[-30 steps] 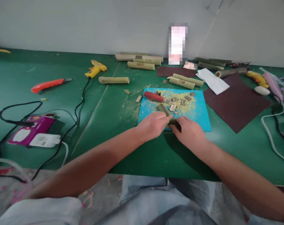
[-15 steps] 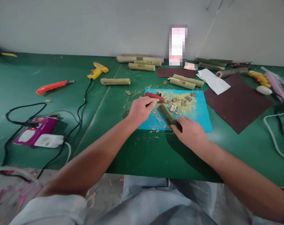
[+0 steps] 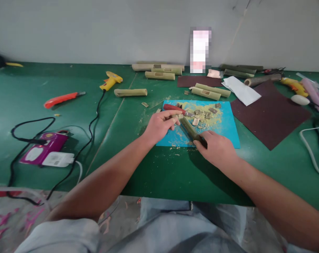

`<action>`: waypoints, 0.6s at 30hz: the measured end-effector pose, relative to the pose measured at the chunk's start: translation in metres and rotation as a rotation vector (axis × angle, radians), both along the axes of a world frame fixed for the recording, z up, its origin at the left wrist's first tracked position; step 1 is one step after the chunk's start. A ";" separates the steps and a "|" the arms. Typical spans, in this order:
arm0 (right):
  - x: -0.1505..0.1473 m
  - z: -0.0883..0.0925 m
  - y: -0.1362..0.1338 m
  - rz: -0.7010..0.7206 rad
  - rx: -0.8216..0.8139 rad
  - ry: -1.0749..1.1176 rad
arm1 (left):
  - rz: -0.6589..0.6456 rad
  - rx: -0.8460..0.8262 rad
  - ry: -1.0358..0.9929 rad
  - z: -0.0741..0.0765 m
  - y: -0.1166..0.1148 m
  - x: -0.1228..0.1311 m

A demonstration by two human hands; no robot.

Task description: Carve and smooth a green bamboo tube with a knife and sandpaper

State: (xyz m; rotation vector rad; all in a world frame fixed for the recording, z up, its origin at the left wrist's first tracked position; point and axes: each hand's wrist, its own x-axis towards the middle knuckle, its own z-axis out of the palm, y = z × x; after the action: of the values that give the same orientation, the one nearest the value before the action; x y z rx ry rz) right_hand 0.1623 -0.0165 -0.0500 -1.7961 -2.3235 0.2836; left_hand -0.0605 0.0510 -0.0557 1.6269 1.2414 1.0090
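My right hand (image 3: 217,146) is closed around the near end of a green bamboo tube (image 3: 189,128), which slants away over a blue mat (image 3: 164,138). At the tube's far end my left hand (image 3: 160,128) has its fingers drawn together around a small pale bit, too blurred to name. A red-handled cutter (image 3: 173,108) lies on the mat just beyond my left fingers, its blade pointing right. Bamboo chips (image 3: 195,121) and pale shavings are scattered over the mat near both hands.
Cut bamboo tubes (image 3: 159,76) lie toward the wall. A yellow glue gun (image 3: 110,81), orange cutter (image 3: 64,99) and purple power strip (image 3: 43,147) with cables are at left. Brown sheets (image 3: 270,119), white paper (image 3: 242,91) and another yellow tool (image 3: 294,86) are at right.
My left hand's fingers have come to the far end of the bamboo tube, and more fingers show. My right hand keeps hold of the tube. The view has shifted slightly.
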 end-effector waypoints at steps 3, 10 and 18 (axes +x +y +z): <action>0.000 0.000 0.000 -0.003 0.004 -0.010 | -0.050 -0.027 0.007 -0.003 -0.002 0.002; 0.000 0.002 -0.001 0.006 -0.004 -0.015 | -0.016 0.039 0.156 -0.008 -0.004 0.003; 0.000 0.005 0.000 0.013 -0.003 -0.028 | 0.041 0.258 0.335 -0.009 -0.001 0.002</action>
State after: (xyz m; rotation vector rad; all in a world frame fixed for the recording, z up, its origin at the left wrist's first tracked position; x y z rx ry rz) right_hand 0.1622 -0.0169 -0.0453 -1.7982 -2.3554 0.2660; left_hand -0.0586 0.0495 -0.0650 2.0419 1.4123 0.9801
